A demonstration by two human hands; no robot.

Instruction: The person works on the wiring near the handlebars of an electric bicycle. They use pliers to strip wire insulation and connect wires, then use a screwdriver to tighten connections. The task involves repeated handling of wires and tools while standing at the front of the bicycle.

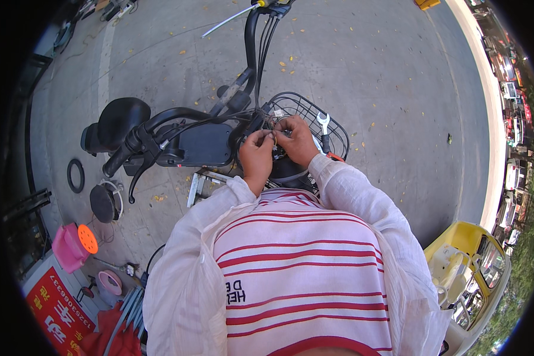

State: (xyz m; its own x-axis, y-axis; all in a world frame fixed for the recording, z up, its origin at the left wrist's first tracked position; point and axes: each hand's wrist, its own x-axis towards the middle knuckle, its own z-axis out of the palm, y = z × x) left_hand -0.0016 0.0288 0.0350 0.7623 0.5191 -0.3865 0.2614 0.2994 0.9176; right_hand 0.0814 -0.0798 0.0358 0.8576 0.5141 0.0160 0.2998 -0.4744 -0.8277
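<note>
My left hand (256, 156) and my right hand (297, 141) meet fingertip to fingertip over the front of an electric bike. Between their pinched fingers is a small bit of thin yellowish wire (275, 140), mostly hidden by the fingers. Loose wires (273, 116) bunch just beyond, below the black handlebar (180, 113). Under my wrists lies a rounded black housing (289, 170), partly covered by my hands. A black wire basket (309, 103) surrounds this area. An open-end spanner (324, 123) leans in it to the right, near an orange-red tool handle (335, 156).
A brake lever (144, 178) and the black saddle (124, 116) reach left. A thin pale rod (229, 23) sticks out near the far handlebar end. On the left are a tyre (75, 175), a round stool (104, 204) and a pink watering can (71, 247). A yellow vehicle (463, 262) stands right.
</note>
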